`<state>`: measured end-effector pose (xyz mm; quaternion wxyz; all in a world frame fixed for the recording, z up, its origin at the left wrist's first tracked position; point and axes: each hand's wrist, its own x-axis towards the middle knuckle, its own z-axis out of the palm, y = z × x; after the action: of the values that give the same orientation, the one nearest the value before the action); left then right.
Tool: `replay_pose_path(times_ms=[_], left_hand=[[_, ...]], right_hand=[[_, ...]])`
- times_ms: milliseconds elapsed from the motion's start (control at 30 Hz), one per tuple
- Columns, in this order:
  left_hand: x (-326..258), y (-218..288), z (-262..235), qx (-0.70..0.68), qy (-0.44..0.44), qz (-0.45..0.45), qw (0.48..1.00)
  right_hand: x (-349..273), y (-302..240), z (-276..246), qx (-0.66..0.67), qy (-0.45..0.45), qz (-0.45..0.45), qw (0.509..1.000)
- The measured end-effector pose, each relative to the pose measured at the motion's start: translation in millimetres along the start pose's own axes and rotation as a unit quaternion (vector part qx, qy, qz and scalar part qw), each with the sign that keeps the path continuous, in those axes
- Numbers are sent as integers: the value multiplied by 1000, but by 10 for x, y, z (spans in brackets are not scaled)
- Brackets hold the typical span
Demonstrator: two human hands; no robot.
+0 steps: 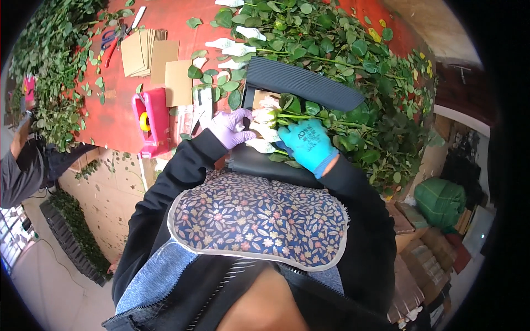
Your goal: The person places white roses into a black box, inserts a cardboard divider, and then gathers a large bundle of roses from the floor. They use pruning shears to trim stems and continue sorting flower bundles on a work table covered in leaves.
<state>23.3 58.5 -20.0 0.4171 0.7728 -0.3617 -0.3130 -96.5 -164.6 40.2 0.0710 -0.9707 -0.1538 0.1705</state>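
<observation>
My left hand, in a purple glove, touches the white wrapped rose heads of a small bunch lying on a dark corrugated sheet. In a blue glove, my right hand closes around the green stems of that bunch just right of the flower heads. The bunch lies across a black tray at the table's near edge. More rose stems with white-wrapped buds and leaves lie spread over the red table behind.
A pink tape dispenser stands left of my hands, with brown cardboard pieces and scissors beyond. Another person's sleeve is at the far left. Boxes and a green sack sit at the right.
</observation>
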Motion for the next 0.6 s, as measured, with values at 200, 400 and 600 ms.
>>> replay_pose_path(times_ms=[200, 400, 600], left_hand=[[-42, -30, 148, -109, 5, -62, 992], [-101, 12, -41, -65, 27, -1, 998], [-270, -305, -502, -107, 117, 93, 983]], right_hand=[[45, -5, 91, -17, 22, -33, 999], [29, 23, 170, -27, 47, -10, 998], [-5, 58, 113, 42, 63, -4, 997]])
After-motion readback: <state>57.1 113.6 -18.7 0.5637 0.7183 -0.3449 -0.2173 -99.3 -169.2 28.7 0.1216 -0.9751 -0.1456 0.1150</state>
